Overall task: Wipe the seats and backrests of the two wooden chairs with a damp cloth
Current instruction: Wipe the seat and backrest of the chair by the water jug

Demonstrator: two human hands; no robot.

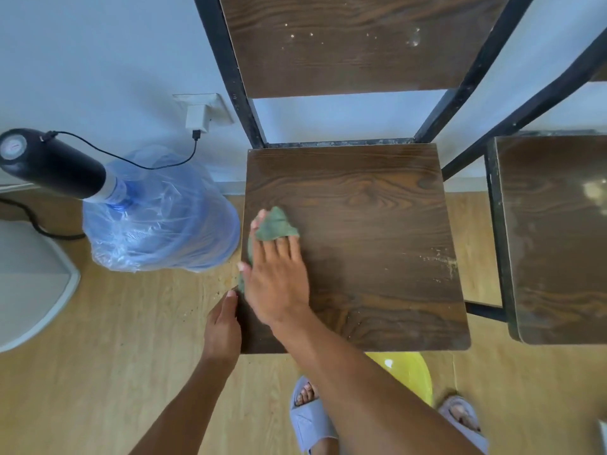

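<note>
A dark wooden chair seat (377, 224) on a black metal frame fills the middle; its backrest (345, 44) rises beyond, speckled with pale spots. My right hand (276, 280) lies flat on the seat's left side, pressing a green cloth (274, 224) that sticks out past my fingertips. My left hand (223, 326) grips the seat's left front edge. White dusty marks (440, 261) show at the seat's right. A second wooden chair seat (558, 231), dusty, stands at the right, partly cut off.
A large blue water bottle (164, 221) wrapped in plastic, topped by a black pump (52, 165) with a charging cable, stands left of the chair. A yellow object (407, 372) sits under the seat's front. My feet in grey slippers (312, 418) stand on the wooden floor.
</note>
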